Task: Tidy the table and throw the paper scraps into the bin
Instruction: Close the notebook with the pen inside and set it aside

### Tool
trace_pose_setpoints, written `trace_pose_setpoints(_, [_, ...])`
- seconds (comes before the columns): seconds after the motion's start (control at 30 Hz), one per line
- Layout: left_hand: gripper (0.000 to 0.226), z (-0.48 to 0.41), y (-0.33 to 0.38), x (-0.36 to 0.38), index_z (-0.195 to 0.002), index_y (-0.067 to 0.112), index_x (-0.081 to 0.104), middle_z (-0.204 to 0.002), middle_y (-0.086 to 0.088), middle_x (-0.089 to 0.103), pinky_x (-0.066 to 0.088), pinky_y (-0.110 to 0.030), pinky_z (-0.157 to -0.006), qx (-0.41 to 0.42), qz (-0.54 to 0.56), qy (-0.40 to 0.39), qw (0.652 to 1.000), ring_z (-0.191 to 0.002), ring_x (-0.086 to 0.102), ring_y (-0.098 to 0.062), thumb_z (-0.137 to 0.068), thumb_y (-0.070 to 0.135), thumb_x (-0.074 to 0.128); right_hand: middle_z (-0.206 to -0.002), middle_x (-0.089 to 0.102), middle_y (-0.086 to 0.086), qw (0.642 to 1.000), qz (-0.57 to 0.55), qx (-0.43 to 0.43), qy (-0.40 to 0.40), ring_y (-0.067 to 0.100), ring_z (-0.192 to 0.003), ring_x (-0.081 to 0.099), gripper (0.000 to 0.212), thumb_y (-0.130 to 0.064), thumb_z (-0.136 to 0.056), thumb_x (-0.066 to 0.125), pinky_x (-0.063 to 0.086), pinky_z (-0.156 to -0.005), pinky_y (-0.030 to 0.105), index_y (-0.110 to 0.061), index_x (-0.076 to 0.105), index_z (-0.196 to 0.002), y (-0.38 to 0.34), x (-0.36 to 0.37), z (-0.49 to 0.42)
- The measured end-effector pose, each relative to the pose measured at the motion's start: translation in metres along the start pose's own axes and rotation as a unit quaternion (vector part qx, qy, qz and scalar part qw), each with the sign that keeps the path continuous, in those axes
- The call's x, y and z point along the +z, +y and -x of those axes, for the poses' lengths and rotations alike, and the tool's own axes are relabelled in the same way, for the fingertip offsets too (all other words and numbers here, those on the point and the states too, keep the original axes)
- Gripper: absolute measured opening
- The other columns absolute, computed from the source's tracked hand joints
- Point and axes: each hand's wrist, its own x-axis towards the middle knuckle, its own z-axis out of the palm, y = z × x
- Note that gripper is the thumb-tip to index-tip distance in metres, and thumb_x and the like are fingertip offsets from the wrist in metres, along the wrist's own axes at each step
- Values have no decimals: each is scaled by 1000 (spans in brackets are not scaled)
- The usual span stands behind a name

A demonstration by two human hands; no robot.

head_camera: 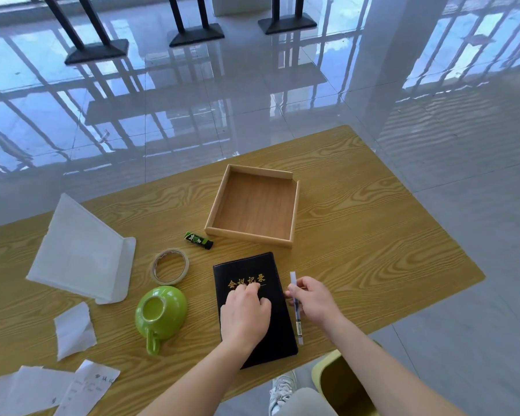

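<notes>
So left hand (244, 314) presses curled fingers on black notebook (254, 307); right hand (311, 301) pinches pen (296, 307) just beside it — paper scraps (74, 330) well left, bin (342, 382) cut off below.

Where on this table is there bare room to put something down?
The wooden tray is empty, and the table lies bare right of it and of the pen. The left is crowded: folded sheet, tape roll, lighter, green cup, paper scraps.
</notes>
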Motion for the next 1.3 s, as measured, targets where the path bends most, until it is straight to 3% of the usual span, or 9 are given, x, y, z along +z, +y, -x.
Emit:
trace_pose_setpoints(0.13, [43, -1, 0, -4, -134, 17, 56, -128, 0, 64, 43, -34, -100, -14, 48, 4, 999, -119, 55, -18, -95, 31, 45, -97, 72, -2, 1000, -9, -20, 5, 15, -95, 67, 14, -29, -98, 53, 55, -89, 42, -21, 64, -95, -1, 3, 8])
trace_pose_setpoints(0.23, [38, 0, 0, -5, -117, 19, 65, -113, -1, 68, 49, -35, -92, -10, 49, 10, 999, -103, 58, -17, -96, 40, 43, -97, 75, 3, 995, -92, -31, 5, 21, -97, 69, 18, -25, -101, 52, 56, -90, 41, -13, 65, -97, -4, 6, 15])
trace_pose_setpoints(0.33, [63, -2, 0, -9, -109, 20, 66, -106, -1, 66, 50, -41, -90, -33, 86, -10, 996, -101, 58, -19, -84, 70, 38, -85, 75, 4, 980, -193, -25, -28, 23, -90, 69, 23, -21, -102, 48, 55, -88, 43, -3, 63, -100, -8, 9, 23])
trace_pose_setpoints(0.4, [87, -4, 0, -10, -125, 21, 59, -122, -1, 58, 46, -42, -98, -56, 81, -37, 994, -117, 50, -21, -71, 87, 38, -74, 71, -2, 972, -227, -24, -50, 18, -81, 67, 24, -19, -104, 45, 55, -80, 40, -4, 62, -98, -8, 13, 29])
trace_pose_setpoints(0.47, [100, -4, 1, -11, -136, 24, 48, -131, 1, 47, 43, -43, -99, -61, 34, -51, 996, -126, 40, -21, -60, 91, 45, -88, 76, 6, 960, -277, -5, -50, 20, -82, 68, 24, -18, -104, 43, 55, -80, 37, -4, 62, -101, -8, 14, 30])
trace_pose_setpoints(0.7, [74, -1, 3, -6, -133, 24, 44, -127, -3, 42, 42, -43, -96, -47, -47, -79, 995, -119, 36, -26, -66, 49, 62, -102, 76, 17, 958, -274, 15, -82, 32, -97, 73, 31, -21, -106, 37, 54, -94, 50, 2, 57, -110, -6, 4, 27])
trace_pose_setpoints(0.83, [71, 3, -10, -8, -136, 24, 47, -120, -1, 45, 44, -31, -91, -2, -35, -70, 997, -111, 40, -20, -69, 38, 64, -98, 77, 9, 975, -218, 14, -46, 29, -95, 73, 29, -21, -105, 38, 56, -92, 48, -1, 60, -107, -6, 0, 24])
trace_pose_setpoints(1.07, [58, 9, -14, -23, -130, 23, 61, -117, 1, 66, 46, -27, -89, 27, 47, -38, 998, -111, 60, -21, -73, 31, 65, -97, 76, 7, 986, -162, 33, -13, 31, -100, 69, 27, -20, -103, 44, 55, -87, 46, 0, 62, -105, -3, 9, 24])
trace_pose_setpoints(1.3, [42, 10, -33, -55, -124, 22, 67, -104, 19, 71, 51, -13, -82, 50, 175, -18, 983, -94, 65, 4, -83, 13, 66, -97, 76, 0, 991, -133, 24, -7, 23, -98, 69, 25, -26, -102, 48, 58, -84, 42, -13, 68, -98, 0, 11, 21])
